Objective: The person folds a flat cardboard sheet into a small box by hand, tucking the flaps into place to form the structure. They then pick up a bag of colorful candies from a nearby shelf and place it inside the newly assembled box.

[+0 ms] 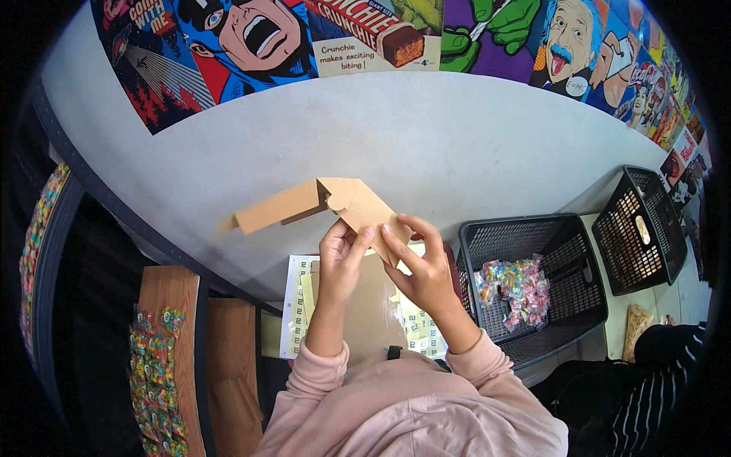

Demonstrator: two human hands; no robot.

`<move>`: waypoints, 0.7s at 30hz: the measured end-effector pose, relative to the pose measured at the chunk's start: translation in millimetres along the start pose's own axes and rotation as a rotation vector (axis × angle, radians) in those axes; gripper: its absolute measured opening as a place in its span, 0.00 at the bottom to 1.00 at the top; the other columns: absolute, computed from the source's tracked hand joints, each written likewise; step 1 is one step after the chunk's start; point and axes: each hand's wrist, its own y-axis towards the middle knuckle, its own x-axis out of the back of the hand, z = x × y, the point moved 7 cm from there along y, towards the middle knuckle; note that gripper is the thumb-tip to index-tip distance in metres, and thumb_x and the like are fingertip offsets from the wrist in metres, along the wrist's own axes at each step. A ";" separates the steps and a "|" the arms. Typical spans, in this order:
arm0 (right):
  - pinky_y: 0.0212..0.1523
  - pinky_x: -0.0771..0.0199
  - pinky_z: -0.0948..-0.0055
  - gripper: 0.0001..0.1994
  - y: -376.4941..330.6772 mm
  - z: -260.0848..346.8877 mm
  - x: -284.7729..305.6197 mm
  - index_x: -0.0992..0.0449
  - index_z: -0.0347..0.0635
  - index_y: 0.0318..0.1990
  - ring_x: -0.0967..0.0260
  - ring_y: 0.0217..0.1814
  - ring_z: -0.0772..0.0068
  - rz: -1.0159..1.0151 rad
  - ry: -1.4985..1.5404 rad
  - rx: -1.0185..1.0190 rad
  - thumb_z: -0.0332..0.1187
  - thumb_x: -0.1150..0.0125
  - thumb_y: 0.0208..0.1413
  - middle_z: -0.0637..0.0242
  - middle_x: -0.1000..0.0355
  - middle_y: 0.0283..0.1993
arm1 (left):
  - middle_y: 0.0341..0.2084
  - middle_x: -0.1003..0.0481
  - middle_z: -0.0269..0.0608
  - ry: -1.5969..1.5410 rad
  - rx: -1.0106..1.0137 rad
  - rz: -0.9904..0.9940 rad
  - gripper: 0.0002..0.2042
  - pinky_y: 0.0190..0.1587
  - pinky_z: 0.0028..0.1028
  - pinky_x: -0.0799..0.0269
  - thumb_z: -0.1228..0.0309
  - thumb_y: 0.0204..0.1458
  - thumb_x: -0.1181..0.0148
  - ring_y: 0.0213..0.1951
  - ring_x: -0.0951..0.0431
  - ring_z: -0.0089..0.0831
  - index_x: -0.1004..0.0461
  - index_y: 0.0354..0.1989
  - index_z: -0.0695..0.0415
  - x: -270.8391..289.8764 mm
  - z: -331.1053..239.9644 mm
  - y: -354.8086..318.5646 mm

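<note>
Both hands hold a brown cardboard box (365,209), partly folded, in front of my chest. One long folded panel (280,206) sticks out to the left, and a small rounded tab shows near the fold. My left hand (346,247) pinches the box's near edge, thumb on top. My right hand (419,263) grips its right side, thumb and fingers on the card. Below them lies a flat brown cardboard piece (373,297), which partly covers sheets of printed labels (297,324) on the table.
To the right stands a black plastic basket (563,266) with small colourful wrapped packets (514,289); another black basket (640,228) is beyond it. Packets of sweets (160,373) line a wooden shelf at left. A person in striped clothing (659,381) is at lower right. A pale wall (365,122) rises ahead.
</note>
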 end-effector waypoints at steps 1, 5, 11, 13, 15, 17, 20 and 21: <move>0.38 0.32 0.67 0.29 -2.1 1.4 0.1 0.31 0.49 0.47 0.38 0.43 0.59 -0.003 -0.011 -0.007 0.29 0.33 0.29 0.59 0.41 0.48 | 0.37 0.31 0.40 0.007 0.012 0.013 0.12 0.43 0.22 0.35 0.76 0.49 0.49 0.41 0.32 0.22 0.35 0.42 0.64 -4.0 -1.3 -3.0; 0.38 0.33 0.68 0.30 -3.8 4.6 -3.4 0.33 0.48 0.49 0.39 0.41 0.60 0.051 0.022 -0.037 0.29 0.33 0.31 0.58 0.40 0.47 | 0.39 0.32 0.40 0.033 0.055 0.063 0.15 0.46 0.24 0.37 0.73 0.52 0.52 0.44 0.33 0.23 0.40 0.47 0.64 -16.5 0.7 -12.2; 0.39 0.34 0.70 0.26 -3.4 -9.1 3.9 0.35 0.42 0.50 0.37 0.41 0.61 0.106 0.403 -0.125 0.28 0.39 0.37 0.55 0.37 0.43 | 0.40 0.33 0.39 0.232 0.220 0.242 0.15 0.44 0.21 0.38 0.77 0.51 0.57 0.42 0.34 0.20 0.40 0.48 0.67 0.0 8.5 -31.3; 0.39 0.33 0.69 0.24 10.8 -13.8 8.4 0.33 0.41 0.48 0.36 0.42 0.60 0.053 0.214 -0.077 0.27 0.40 0.37 0.56 0.36 0.44 | 0.39 0.32 0.38 0.222 0.243 0.247 0.16 0.43 0.20 0.38 0.77 0.50 0.56 0.41 0.33 0.20 0.41 0.48 0.67 0.6 5.4 -36.1; 0.39 0.33 0.70 0.22 21.2 -15.9 10.0 0.31 0.39 0.45 0.35 0.41 0.60 0.050 0.134 -0.011 0.25 0.41 0.36 0.56 0.35 0.43 | 0.38 0.32 0.38 0.233 0.252 0.278 0.16 0.42 0.20 0.37 0.77 0.49 0.56 0.40 0.33 0.19 0.41 0.49 0.68 2.3 6.2 -41.4; 0.40 0.32 0.69 0.17 22.9 -14.7 10.0 0.29 0.38 0.41 0.33 0.41 0.60 0.047 0.190 -0.038 0.22 0.43 0.38 0.58 0.33 0.42 | 0.37 0.32 0.38 0.267 0.233 0.338 0.17 0.41 0.20 0.36 0.78 0.48 0.56 0.39 0.33 0.19 0.41 0.49 0.68 5.0 9.8 -44.0; 0.36 0.30 0.69 0.14 15.7 -11.4 1.3 0.28 0.39 0.37 0.33 0.39 0.61 0.032 0.126 0.076 0.21 0.44 0.38 0.60 0.33 0.40 | 0.42 0.32 0.40 0.218 0.330 0.274 0.22 0.46 0.23 0.38 0.79 0.46 0.55 0.43 0.32 0.22 0.43 0.52 0.69 11.2 14.6 -45.8; 0.36 0.30 0.69 0.14 13.8 -11.5 -1.3 0.29 0.39 0.37 0.33 0.40 0.61 0.057 0.141 0.057 0.20 0.45 0.38 0.60 0.32 0.40 | 0.42 0.32 0.41 0.174 0.363 0.265 0.22 0.46 0.23 0.38 0.79 0.45 0.55 0.43 0.32 0.23 0.43 0.52 0.69 13.7 16.7 -44.9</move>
